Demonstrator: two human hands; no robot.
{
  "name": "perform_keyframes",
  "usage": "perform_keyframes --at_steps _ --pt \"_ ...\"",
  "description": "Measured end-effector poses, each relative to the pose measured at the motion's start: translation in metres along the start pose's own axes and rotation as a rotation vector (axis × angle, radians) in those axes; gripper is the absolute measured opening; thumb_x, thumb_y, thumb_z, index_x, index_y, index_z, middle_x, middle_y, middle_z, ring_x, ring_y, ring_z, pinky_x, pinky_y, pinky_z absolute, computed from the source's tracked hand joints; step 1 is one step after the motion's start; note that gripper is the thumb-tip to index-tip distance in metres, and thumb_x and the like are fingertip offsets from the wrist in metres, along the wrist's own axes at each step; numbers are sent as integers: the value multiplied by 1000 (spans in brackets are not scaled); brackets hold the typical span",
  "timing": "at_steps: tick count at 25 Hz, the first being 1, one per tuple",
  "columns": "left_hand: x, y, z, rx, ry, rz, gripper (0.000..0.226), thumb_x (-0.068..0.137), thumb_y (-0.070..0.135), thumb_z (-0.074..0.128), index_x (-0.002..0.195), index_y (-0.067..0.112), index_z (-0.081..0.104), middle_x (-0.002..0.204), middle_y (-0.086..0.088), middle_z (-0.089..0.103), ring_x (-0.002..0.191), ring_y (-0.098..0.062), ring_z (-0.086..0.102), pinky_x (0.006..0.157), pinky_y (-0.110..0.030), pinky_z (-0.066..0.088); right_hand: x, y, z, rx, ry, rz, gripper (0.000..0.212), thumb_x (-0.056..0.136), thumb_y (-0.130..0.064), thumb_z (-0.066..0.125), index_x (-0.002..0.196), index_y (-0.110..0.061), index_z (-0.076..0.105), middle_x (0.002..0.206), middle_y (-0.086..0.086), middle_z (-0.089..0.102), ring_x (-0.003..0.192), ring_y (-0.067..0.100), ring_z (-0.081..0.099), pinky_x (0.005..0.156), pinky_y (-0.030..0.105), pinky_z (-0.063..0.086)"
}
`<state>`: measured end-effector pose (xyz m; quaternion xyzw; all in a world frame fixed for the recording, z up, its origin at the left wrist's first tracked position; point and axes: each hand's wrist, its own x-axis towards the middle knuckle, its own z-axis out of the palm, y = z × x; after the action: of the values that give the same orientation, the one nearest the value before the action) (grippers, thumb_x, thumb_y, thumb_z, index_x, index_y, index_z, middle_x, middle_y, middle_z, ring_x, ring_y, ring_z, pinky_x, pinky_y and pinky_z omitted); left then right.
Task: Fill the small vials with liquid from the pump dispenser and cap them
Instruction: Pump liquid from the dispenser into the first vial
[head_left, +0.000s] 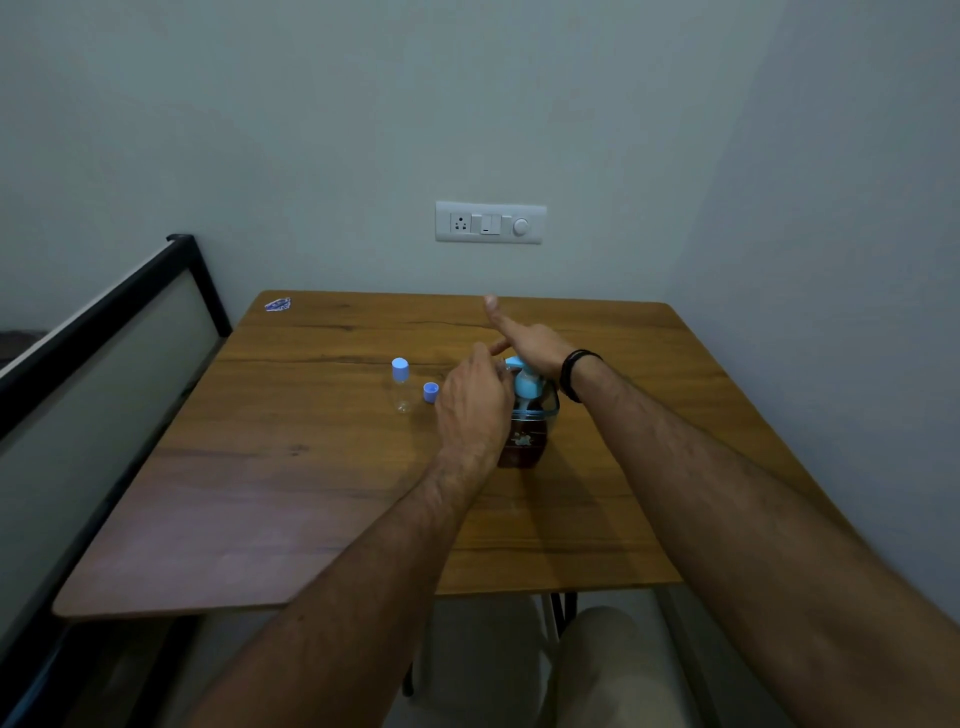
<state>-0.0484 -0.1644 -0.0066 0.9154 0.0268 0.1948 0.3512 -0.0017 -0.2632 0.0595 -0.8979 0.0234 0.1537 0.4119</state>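
Note:
A pump dispenser (527, 415) with dark red liquid and a light blue pump head stands at the middle of the wooden table (322, 467). My right hand (524, 338) lies flat on the pump head, fingers stretched out. My left hand (475, 400) is curled just left of the nozzle, apparently around a small vial that it hides almost fully. A clear vial with a blue cap (400, 384) stands upright further left. Beside it a loose blue cap (430, 392) lies on the table.
A small blue-white sticker or wrapper (278, 304) sits at the table's far left corner. A switch and socket panel (490, 222) is on the wall behind. A black-framed panel (104, 322) runs along the left side. My knee (602, 665) shows under the table's near edge.

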Motion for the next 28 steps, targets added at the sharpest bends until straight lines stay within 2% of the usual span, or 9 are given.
perform_keyframes --at_steps 4,7,9,14,19,21,24,26,28 --pt "-1 1 -1 9 -4 -9 13 106 26 47 106 14 53 88 6 50 81 -11 48 67 -24 32 2 0 2 -56 53 -35 85 91 -83 26 115 -17 75 141 9 58 102 20 54 83 36 39" --pt "1 1 -1 8 -11 -10 12 105 26 47 103 15 52 88 6 51 82 -13 50 68 -26 34 -4 -2 -3 1 -22 12 99 82 -92 21 124 -18 71 148 12 51 116 27 54 97 48 44" --pt "1 0 0 15 -15 -9 12 105 26 47 101 16 50 87 6 51 81 -13 51 67 -27 33 -4 -2 -4 16 -41 18 101 82 -93 21 127 -17 69 149 13 49 119 28 53 99 49 42" --pt "1 1 0 5 -15 -18 15 105 26 48 109 14 55 88 7 50 81 -11 48 67 -25 32 4 0 0 -86 7 -3 69 96 -73 41 123 -16 71 140 6 60 102 19 54 86 36 41" --pt "1 1 -1 11 -23 -26 11 105 25 49 98 18 46 85 7 51 80 -12 51 60 -24 30 -3 -2 -5 35 -76 58 97 79 -93 35 134 -19 64 133 2 52 109 22 50 90 44 39" --pt "1 0 0 8 -23 -19 9 105 26 49 101 17 50 86 7 52 81 -12 52 66 -25 34 1 1 -2 15 -35 20 86 85 -87 40 130 -19 67 131 -2 55 109 20 52 91 40 40" --pt "2 -1 2 -5 -18 -14 16 104 28 51 113 15 56 89 9 53 84 -12 55 71 -25 39 9 4 3 -62 33 -24 64 91 -74 49 117 -21 73 140 3 60 105 19 56 85 36 42" --pt "2 -1 3 -3 -21 -14 15 104 27 51 111 15 55 89 8 53 83 -11 52 70 -25 37 9 2 -2 -40 -14 2 77 84 -84 48 122 -21 71 144 4 56 107 21 55 89 39 45" --pt "1 -1 1 11 -20 -16 12 104 27 51 106 15 53 88 7 52 81 -10 48 68 -24 32 4 -1 -7 15 -102 72 98 71 -96 44 129 -21 66 145 8 53 112 27 57 100 50 47"
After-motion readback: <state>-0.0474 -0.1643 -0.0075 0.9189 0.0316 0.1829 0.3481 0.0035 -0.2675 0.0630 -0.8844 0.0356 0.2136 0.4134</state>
